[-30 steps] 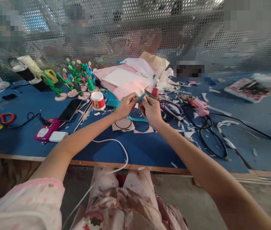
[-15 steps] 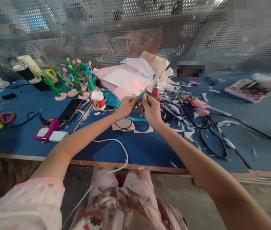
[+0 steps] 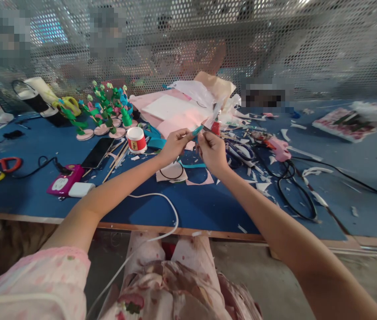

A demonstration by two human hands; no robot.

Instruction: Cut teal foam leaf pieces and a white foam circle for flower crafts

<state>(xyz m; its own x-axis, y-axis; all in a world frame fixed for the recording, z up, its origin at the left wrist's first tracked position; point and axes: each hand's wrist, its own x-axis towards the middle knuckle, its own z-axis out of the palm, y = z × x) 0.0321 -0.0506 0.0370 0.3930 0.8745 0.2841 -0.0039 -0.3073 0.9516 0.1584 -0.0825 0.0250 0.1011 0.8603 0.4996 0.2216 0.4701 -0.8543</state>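
Observation:
Both hands meet above the middle of the blue table. My left hand [image 3: 175, 144] pinches a small teal strip [image 3: 197, 130], which slants up between the hands. My right hand [image 3: 213, 149] is closed beside it, thumb and forefinger close to the strip's end. From the right hand's upper side a dark slim metal tool [image 3: 209, 130] points up-left to the strip; its grip is hidden, so its kind is unclear. Below the hands lie a longer teal ribbon [image 3: 193, 166], a pale piece with a dark ring [image 3: 171, 171] and a pink cut-out scrap [image 3: 200, 178].
Left stand a white-and-red tub [image 3: 136, 140], several green craft plants [image 3: 108, 111] on pink discs, a phone [image 3: 97, 153] and a purple device [image 3: 64, 180]. Sheets [image 3: 175, 109] pile behind. Right are white scraps, a pink glue gun [image 3: 279, 149] and its black cord [image 3: 296, 213]. A white cable [image 3: 171, 206] crosses the front edge.
The teal strip has turned slightly between the fingers, and the dark tool shows less beside it. My hands have shifted only a little; the table things stay put.

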